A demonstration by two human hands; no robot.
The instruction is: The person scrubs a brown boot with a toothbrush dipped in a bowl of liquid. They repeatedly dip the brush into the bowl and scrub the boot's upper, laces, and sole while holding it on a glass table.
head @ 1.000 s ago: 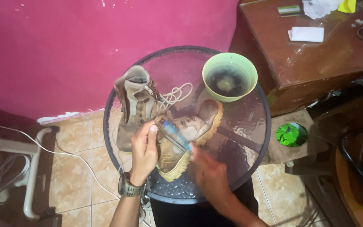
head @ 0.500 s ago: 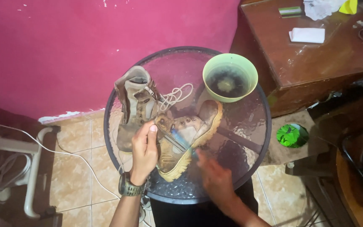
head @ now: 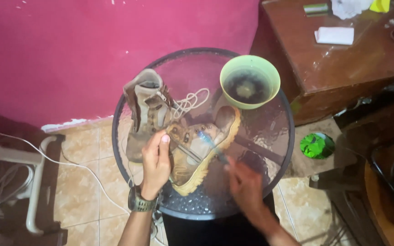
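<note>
My left hand [head: 155,161], with a dark watch on its wrist, grips the ankle part of a tan lace-up boot [head: 203,150] lying on its side on a round glass table [head: 279,150]. My right hand [head: 245,187] is blurred with motion and holds a blue toothbrush [head: 211,145] whose head rests on the boot's upper. A second tan boot [head: 145,109] stands upright at the table's left, its pale laces [head: 191,102] spread on the glass. A green bowl [head: 250,82] of dark liquid sits at the table's far side.
A pink wall rises behind the table. A brown wooden cabinet [head: 343,59] with papers on top stands at the right. A green round object [head: 318,146] lies on the tiled floor. A white frame [head: 33,182] and cables are at the left.
My right hand has slid down and right with the toothbrush, stroking along the boot. My left hand and the boots have stayed in place.
</note>
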